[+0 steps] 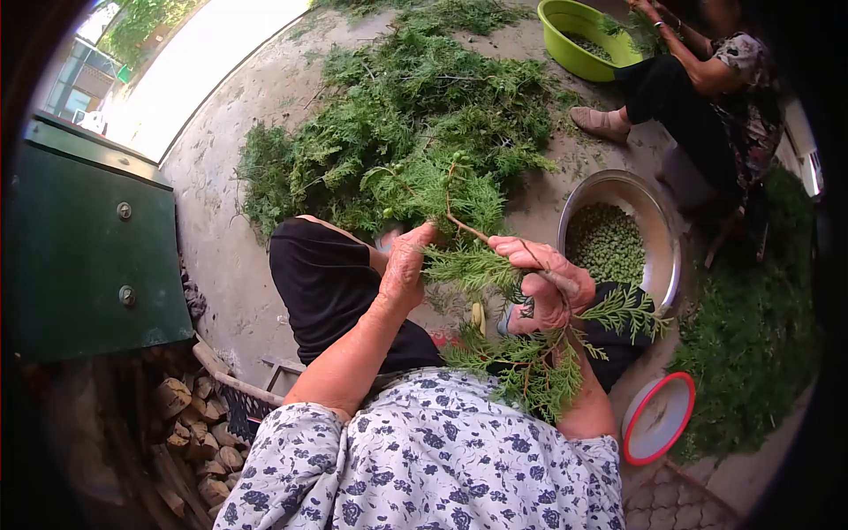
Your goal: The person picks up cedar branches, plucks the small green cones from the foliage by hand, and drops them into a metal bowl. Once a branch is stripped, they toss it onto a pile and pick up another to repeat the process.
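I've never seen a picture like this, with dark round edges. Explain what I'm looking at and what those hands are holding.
There's no machine here: one head-worn camera looks forward and down. The wearer's bare right hand grips the woody stem of a leafy evergreen branch. The left hand is at its green sprays, though whether it pinches them is unclear. On the floor lie a heap of cut greenery and a metal basin of small green pieces. Another person sits at upper right, near a yellow-green tub.

Glare upper left, dark rounded edges
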